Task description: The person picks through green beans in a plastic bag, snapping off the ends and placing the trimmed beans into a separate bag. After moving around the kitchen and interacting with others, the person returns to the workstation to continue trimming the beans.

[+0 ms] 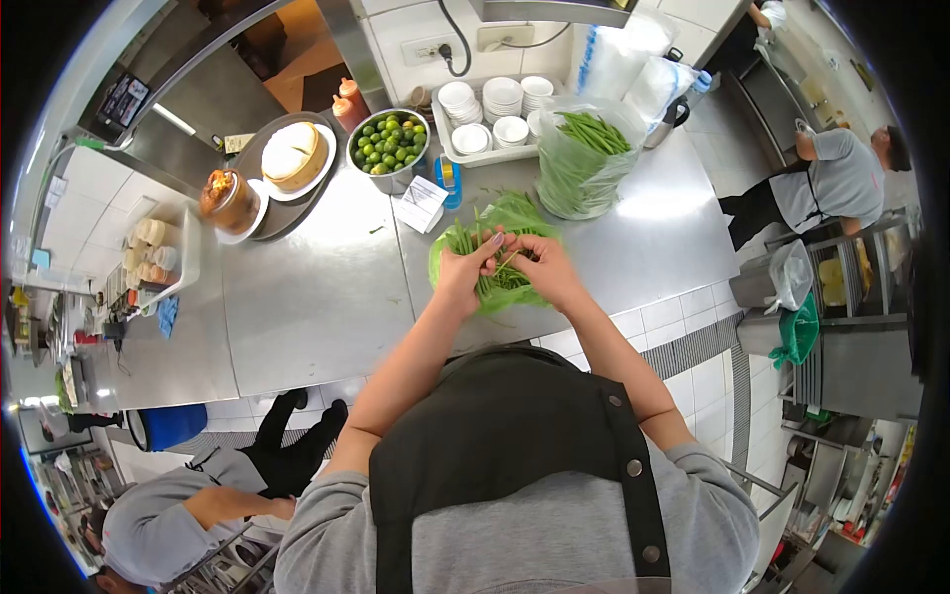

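My left hand point(471, 267) and my right hand point(545, 269) meet over an open light-green plastic bag point(520, 210) on the steel counter. Both are closed in a pinch, fingertips almost touching, on what looks like a thin green bean point(509, 260), partly hidden by the fingers. Thin green bean pieces point(492, 287) lie in the bag beneath them. Beyond my right hand, a clear plastic bag point(571, 183) stands upright, filled with whole green beans point(594, 134).
Behind the hands are a steel bowl of limes point(393, 178), a blue tape dispenser point(448, 182), a paper slip point(423, 203) and a white tray point(442, 111) of small stacked dishes. A round tray point(265, 220) holds food at left. Co-workers stand at right point(836, 178) and lower left point(178, 515).
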`<state>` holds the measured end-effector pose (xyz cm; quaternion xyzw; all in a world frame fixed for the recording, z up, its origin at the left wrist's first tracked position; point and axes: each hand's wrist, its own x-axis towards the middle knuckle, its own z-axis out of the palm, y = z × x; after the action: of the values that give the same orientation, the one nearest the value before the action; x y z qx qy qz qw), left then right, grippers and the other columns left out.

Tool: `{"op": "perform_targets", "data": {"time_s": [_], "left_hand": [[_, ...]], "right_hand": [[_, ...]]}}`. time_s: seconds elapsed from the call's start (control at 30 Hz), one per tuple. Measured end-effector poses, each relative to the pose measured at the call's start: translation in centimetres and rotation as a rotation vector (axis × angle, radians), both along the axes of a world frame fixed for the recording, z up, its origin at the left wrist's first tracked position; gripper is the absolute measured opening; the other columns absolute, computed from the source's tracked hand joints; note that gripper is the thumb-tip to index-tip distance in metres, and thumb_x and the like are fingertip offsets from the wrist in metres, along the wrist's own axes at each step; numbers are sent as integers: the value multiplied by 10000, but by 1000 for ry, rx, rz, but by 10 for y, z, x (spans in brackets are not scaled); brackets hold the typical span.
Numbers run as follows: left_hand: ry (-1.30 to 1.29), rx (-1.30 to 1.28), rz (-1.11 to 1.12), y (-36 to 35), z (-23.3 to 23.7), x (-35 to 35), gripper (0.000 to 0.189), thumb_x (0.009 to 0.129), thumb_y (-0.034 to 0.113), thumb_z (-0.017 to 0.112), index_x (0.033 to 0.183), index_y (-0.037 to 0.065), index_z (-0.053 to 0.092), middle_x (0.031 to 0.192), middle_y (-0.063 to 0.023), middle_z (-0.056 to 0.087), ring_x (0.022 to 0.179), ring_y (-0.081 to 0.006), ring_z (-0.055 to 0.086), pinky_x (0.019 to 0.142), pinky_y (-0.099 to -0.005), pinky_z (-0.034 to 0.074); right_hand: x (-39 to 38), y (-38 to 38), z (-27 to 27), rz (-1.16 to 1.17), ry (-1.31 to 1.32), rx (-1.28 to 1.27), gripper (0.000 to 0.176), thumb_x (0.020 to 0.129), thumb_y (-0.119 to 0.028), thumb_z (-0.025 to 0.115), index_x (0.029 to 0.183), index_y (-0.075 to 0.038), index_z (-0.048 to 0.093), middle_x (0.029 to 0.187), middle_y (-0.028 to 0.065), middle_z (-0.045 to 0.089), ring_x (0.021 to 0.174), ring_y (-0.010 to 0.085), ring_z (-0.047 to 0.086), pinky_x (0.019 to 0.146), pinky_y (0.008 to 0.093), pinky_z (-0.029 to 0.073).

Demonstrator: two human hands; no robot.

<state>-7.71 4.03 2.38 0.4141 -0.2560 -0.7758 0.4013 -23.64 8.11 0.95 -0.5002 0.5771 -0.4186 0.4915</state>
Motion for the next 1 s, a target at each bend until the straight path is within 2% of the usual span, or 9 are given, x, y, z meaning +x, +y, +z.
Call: {"op": "perform_targets", "data": {"time_s": [0.1,0.23,0.3,0.4,0.5,0.6,0.7,0.93,1.0], "left_hand": [[-35,-49,62,3,-10,7,251,874,74,741,1086,-26,654,945,-101,719,581,-26,468,507,-176,374],[-84,-66,174,12,-23,7,216,854,76,763,1027,-20,678,895,-99,725,577,-32,484,503,-182,378],[-81,-159,255,7,-20,11,170,851,69,758,971,-31,691,874,-101,733,550,-43,509,490,-183,398],[-184,-309,208,-4,6,22,134,836,45,757,936,-28,705,841,-102,737,528,-42,503,475,-186,387],[-295,-346,85,-8,19,26,115,827,31,751,912,-36,713,801,-100,738,498,-44,489,457,-195,380],[-372,-353,-21,-8,15,25,134,829,46,757,919,-42,714,801,-100,738,496,-47,487,455,-201,381],[-443,-354,-98,-7,8,20,148,826,73,768,907,-40,720,787,-95,737,483,-49,476,444,-207,371],[-528,-418,-298,-5,7,16,195,812,84,780,946,-43,718,774,-110,734,468,-46,470,422,-208,342],[-495,-391,-310,-1,14,18,197,802,67,785,940,-54,712,758,-99,727,490,-45,513,432,-202,360]], "right_hand": [[9,-4,2,43,135,-103,85,818,-90,644,833,-13,678,673,43,553,646,141,506,620,305,412],[17,-8,11,135,573,-284,83,774,-74,667,779,3,640,730,139,599,686,303,582,649,397,469],[13,-9,-23,216,863,-391,100,758,-80,679,762,7,629,767,177,614,750,369,602,688,437,494],[-3,-20,-84,222,941,-150,205,716,-133,761,718,6,610,847,201,615,850,381,612,777,444,507],[-28,-31,-79,162,872,-7,316,632,-160,844,840,3,669,922,188,627,905,362,612,836,412,505],[-43,-39,-58,255,564,-223,453,641,-152,878,1028,-8,689,1036,140,651,937,282,631,846,372,504],[-26,-29,24,230,-133,-43,456,759,-112,823,1175,-26,657,1069,83,666,933,175,623,814,321,497],[-28,-20,32,101,-262,-69,101,842,-40,731,916,28,726,792,42,702,678,80,601,640,235,496],[-26,-12,32,54,-267,-59,107,849,-55,737,923,22,729,798,40,707,681,78,609,640,234,498]]}}
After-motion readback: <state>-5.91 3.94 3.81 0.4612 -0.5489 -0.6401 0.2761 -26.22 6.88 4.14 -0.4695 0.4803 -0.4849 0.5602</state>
